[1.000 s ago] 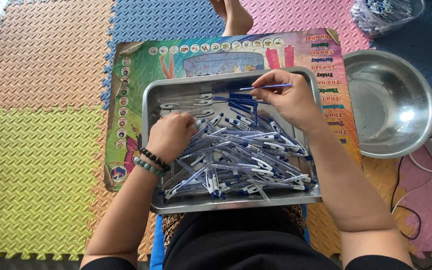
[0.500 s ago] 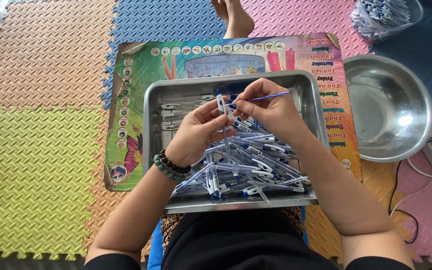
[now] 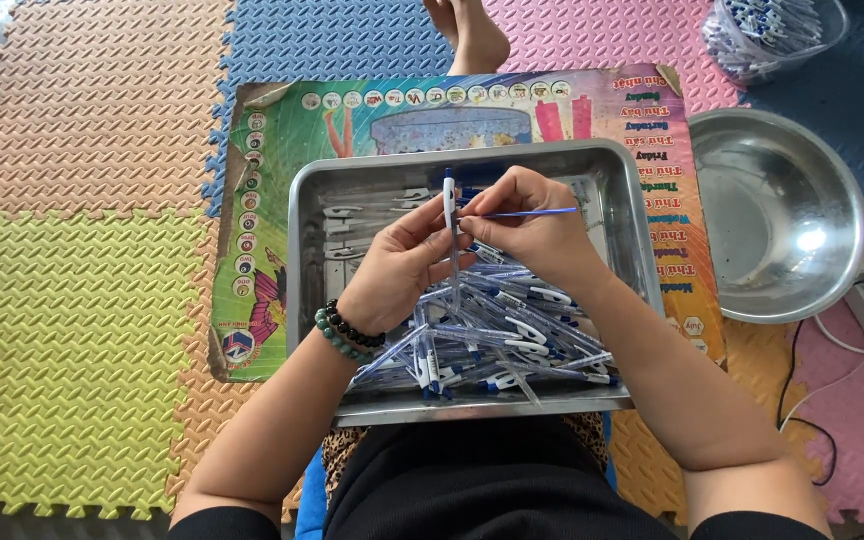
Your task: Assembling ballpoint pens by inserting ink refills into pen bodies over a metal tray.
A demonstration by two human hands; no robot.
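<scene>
left hand (image 3: 407,262) pinches a pen barrel (image 3: 449,200) — right hand (image 3: 532,225) grips a thin refill (image 3: 537,212).

Bright, even daylight, sharp throughout. Hot white glare inside the steel bowl (image 3: 777,215), well right of the hands; softer sheen along the tray (image 3: 304,300) rim around them. Faint, short shadows under both forearms. Slight motion blur on the fingertips. Mild bending at the frame's corners.

My left fingers (image 3: 422,225) hold a clear pen barrel (image 3: 450,215) upright, white-and-blue clip on top; my right fingers (image 3: 492,215) pinch a thin blue refill (image 3: 537,212) lying level, its tip beside the barrel.
</scene>
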